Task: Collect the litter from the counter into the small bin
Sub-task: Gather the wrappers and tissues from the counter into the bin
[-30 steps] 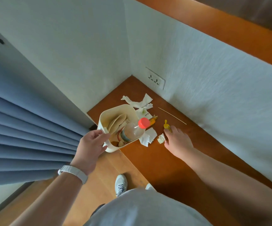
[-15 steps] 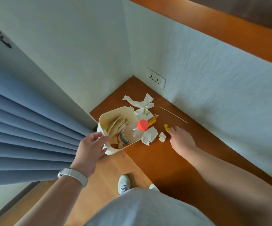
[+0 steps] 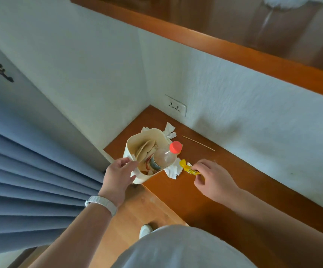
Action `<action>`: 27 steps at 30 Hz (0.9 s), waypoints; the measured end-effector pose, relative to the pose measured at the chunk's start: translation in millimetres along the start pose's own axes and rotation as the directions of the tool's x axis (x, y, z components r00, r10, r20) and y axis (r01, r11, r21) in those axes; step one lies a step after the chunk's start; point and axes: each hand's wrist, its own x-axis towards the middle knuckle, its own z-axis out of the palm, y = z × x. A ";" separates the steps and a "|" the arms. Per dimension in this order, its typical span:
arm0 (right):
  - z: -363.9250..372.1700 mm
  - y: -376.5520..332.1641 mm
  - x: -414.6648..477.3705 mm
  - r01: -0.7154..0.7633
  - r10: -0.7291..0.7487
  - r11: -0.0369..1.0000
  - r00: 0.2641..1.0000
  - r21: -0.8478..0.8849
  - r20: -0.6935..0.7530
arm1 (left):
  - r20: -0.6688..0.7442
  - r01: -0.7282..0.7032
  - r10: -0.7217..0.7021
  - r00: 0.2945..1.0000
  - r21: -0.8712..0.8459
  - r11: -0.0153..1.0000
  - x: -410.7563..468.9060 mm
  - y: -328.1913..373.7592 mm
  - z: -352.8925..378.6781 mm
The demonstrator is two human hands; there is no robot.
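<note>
A small cream bin [image 3: 137,179] hangs at the counter's left edge, gripped at its near rim by my left hand [image 3: 118,176]. Inside it stand a clear plastic bottle [image 3: 162,157] with a red cap and some brown paper. My right hand [image 3: 212,178] pinches a yellow wrapper [image 3: 187,168] just above the brown counter [image 3: 205,200], right of the bin. White tissue scraps [image 3: 173,172] lie under the wrapper, and more crumpled tissue [image 3: 169,130] lies behind the bin. A thin wooden stick [image 3: 198,143] rests near the back wall.
White walls close the corner, with a double socket [image 3: 176,108] low on the back wall. A blue curtain [image 3: 31,180] hangs at the left. Below the counter are a wooden floor and my white shoe [image 3: 145,230].
My right hand has picked the yellow wrapper off the counter and drawn it back towards the bin. The bin, held by my left hand, has shifted further over the counter, covering some tissue.
</note>
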 end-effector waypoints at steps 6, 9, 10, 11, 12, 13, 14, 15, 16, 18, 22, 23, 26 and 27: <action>-29.4 -59.5 6.2 0.246 -0.242 0.969 0.962 0.012 -0.130 | 0.056 -0.024 0.025 0.998 -0.010 1.000 3.4 6.0 4.5; -36.1 -84.9 20.6 0.329 -0.332 0.943 0.934 -0.047 -0.131 | 0.068 -0.032 0.033 0.997 -0.024 0.999 3.8 6.6 4.7; -36.8 -90.5 27.3 0.341 -0.347 0.938 0.930 -0.069 -0.124 | 0.077 -0.036 0.038 0.996 -0.022 0.999 3.5 6.7 3.8; -36.5 -95.0 34.1 0.343 -0.352 0.935 0.930 -0.090 -0.109 | 0.085 -0.041 0.043 0.995 -0.021 0.999 2.8 7.0 2.2; -34.9 -98.5 40.1 0.340 -0.350 0.934 0.933 -0.112 -0.089 | 0.092 -0.048 0.049 0.995 -0.020 0.999 1.8 7.1 0.1; -31.9 -101.4 44.9 0.337 -0.346 0.933 0.936 -0.130 -0.062 | 0.098 -0.055 0.056 0.994 -0.016 0.998 1.0 7.1 -2.6; -28.0 -104.7 48.2 0.339 -0.347 0.930 0.937 -0.142 -0.033 | 0.100 -0.060 0.061 0.993 -0.008 0.998 0.3 7.0 -5.9; -23.4 -108.1 50.2 0.346 -0.350 0.927 0.937 -0.148 -0.004 | 0.099 -0.063 0.062 0.993 -0.001 0.998 -0.5 7.0 -9.5; -18.4 -112.0 51.6 0.354 -0.355 0.923 0.935 -0.151 0.022 | 0.093 -0.063 0.062 0.994 0.004 0.998 -1.1 6.8 -13.6; -9.8 -119.5 53.1 0.368 -0.364 0.918 0.930 -0.147 0.054 | 0.086 -0.058 0.057 0.995 0.005 0.998 -0.8 5.7 -21.9; 3.2 -128.2 55.5 0.364 -0.361 0.923 0.931 -0.125 0.048 | 0.077 -0.037 0.039 0.996 -0.036 0.999 1.1 4.2 -38.5; 5.9 -129.6 56.0 0.364 -0.360 0.923 0.932 -0.124 0.052 | 0.072 -0.030 0.033 0.997 -0.045 0.999 2.3 4.3 -42.2; 11.4 -132.9 57.2 0.365 -0.358 0.923 0.931 -0.123 0.069 | 0.075 -0.022 0.027 0.997 -0.059 0.998 6.0 3.9 -52.5; 12.2 -133.4 57.5 0.359 -0.353 0.926 0.933 -0.119 0.067 | 0.081 -0.025 0.029 0.996 -0.059 0.998 7.3 4.2 -55.4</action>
